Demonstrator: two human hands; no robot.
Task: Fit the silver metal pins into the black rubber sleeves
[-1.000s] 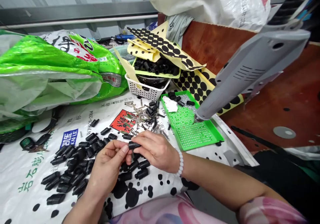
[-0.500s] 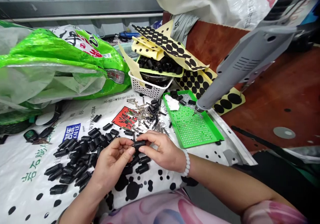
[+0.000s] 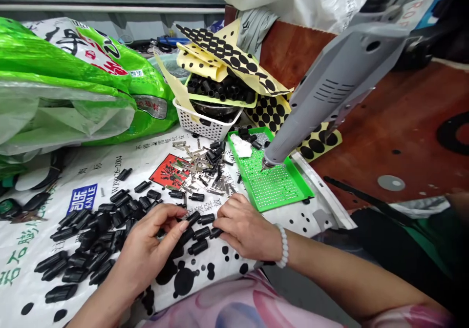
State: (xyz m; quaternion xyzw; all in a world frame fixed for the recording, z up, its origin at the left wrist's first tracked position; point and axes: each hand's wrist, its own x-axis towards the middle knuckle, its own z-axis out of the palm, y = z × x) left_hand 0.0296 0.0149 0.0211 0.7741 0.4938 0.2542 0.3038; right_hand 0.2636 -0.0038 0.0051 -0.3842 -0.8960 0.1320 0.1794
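Observation:
My left hand (image 3: 154,237) is closed, its thumb and forefinger at one end of a black plastic sleeve (image 3: 193,218). To the right, my right hand (image 3: 249,228) bends its fingers down onto the cloth around another black sleeve (image 3: 216,233), whose far end the fingers hide. Several similar sleeves lie between the two hands, such as a ribbed one (image 3: 198,247). A large heap of black sleeves (image 3: 97,230) spreads left of my left hand. Beyond both hands is a scatter of small metal strips (image 3: 200,169).
A grey electric screwdriver (image 3: 315,93) hangs with its tip over a green tray (image 3: 269,203) of small screws. Behind stand a white basket (image 3: 201,126), yellow sticker sheets (image 3: 252,69) with black dots and a green bag (image 3: 146,79). Keys (image 3: 36,202) lie far left.
My hands were together on one black sleeve and have come apart. The right hand has dropped to a sleeve on the cloth. The whole view has shifted slightly.

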